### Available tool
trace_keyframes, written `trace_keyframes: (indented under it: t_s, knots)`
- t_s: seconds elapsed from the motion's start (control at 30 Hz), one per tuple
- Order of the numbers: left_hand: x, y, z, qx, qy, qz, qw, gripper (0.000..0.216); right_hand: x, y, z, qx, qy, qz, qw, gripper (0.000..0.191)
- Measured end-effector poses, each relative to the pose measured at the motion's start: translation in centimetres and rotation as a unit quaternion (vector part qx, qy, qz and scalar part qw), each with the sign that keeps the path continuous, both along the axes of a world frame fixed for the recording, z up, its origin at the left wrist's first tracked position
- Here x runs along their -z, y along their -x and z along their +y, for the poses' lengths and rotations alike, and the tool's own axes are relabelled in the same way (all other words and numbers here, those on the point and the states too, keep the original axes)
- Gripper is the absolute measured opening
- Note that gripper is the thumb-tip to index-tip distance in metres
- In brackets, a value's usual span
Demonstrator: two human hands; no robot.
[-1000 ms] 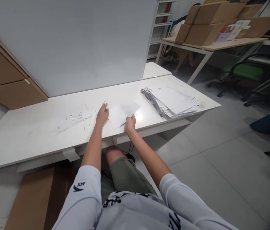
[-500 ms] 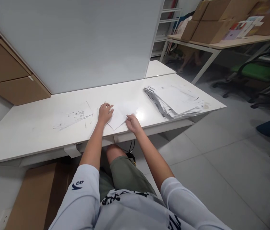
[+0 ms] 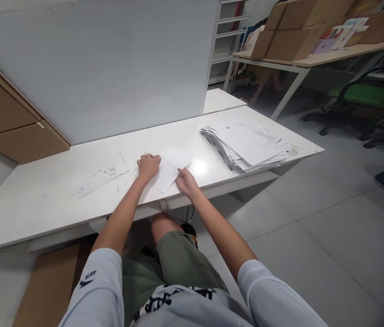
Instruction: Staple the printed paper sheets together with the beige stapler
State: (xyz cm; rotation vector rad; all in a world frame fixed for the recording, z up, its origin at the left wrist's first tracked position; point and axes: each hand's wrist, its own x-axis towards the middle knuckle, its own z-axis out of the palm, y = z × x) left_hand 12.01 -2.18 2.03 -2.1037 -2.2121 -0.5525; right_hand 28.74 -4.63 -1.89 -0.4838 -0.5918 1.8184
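Both arms reach forward over the near edge of the white counter point(image 3: 42, 200). The left hand point(image 3: 149, 165), fingers curled, presses down on the left edge of a folded white sheet point(image 3: 169, 170). The right hand point(image 3: 185, 181) lies flat, fingers released, on the sheet's near corner. The print on the left sleeve point(image 3: 88, 279) is too small to read reliably.

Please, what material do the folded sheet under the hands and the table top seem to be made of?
The folded sheet looks like thin white matte paper: it lies flat with a sharp edge under the left hand and right hand. The table top seems to be white laminate board, smooth and semi-glossy: a lamp reflection shines on it beside the sheet.
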Motion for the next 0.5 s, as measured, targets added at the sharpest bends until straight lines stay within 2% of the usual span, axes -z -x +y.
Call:
trace_keyframes:
  t_s: [0.13,0.23,0.4,0.5]
  knots:
    - [-1.1,-0.1,3.1,-0.043,-0.025,-0.023,0.999,0.041,-0.4,-0.6,0.8,-0.091,0.033,0.022,0.995,0.031]
    - [-0.7,-0.8,4.9,-0.063,-0.027,-0.039,0.997,0.042,-0.9,-0.9,1.0,-0.098,0.031,0.041,0.994,0.036]
    - [1.4,-1.6,4.6,-0.058,-0.036,-0.03,0.997,0.045,-0.5,-1.2,0.6,-0.092,0.06,0.059,0.992,0.033]
    - [1.0,-1.9,4.1,-0.049,-0.032,-0.031,0.998,0.046,-0.8,-1.4,0.7,-0.08,0.069,0.07,0.992,0.032]
